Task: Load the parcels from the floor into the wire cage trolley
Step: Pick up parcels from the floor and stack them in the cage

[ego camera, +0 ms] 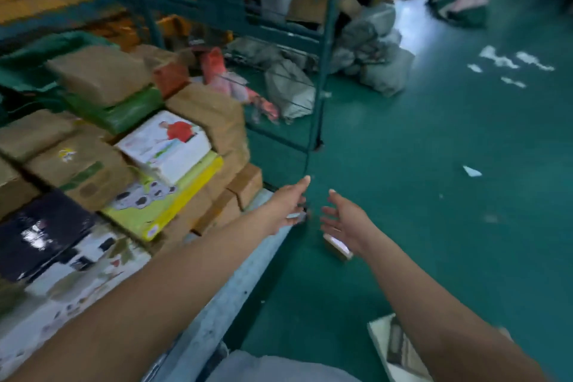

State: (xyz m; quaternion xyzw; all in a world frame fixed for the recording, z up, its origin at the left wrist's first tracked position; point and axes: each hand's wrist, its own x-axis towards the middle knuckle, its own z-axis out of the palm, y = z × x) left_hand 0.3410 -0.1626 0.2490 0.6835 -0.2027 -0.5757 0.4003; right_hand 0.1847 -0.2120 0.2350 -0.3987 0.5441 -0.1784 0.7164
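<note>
Both my arms reach forward over the green floor. My left hand point(286, 205) is stretched out with straight fingers beside the trolley's corner post and holds nothing. My right hand point(342, 220) is spread, fingers apart, just above a small brown parcel point(338, 246) lying on the floor. The wire cage trolley point(319, 77) stands at the left, piled with brown, green, white, yellow and black parcels point(167, 146). Another flat parcel point(400, 347) lies on the floor near my right forearm. The picture is blurred by motion.
Grey bagged parcels point(372, 49) are heaped beyond the trolley on the floor. More bags point(462, 3) lie at the far right. Paper scraps point(471, 171) dot the green floor. A pale grey ledge point(235, 282) runs along the trolley's near side.
</note>
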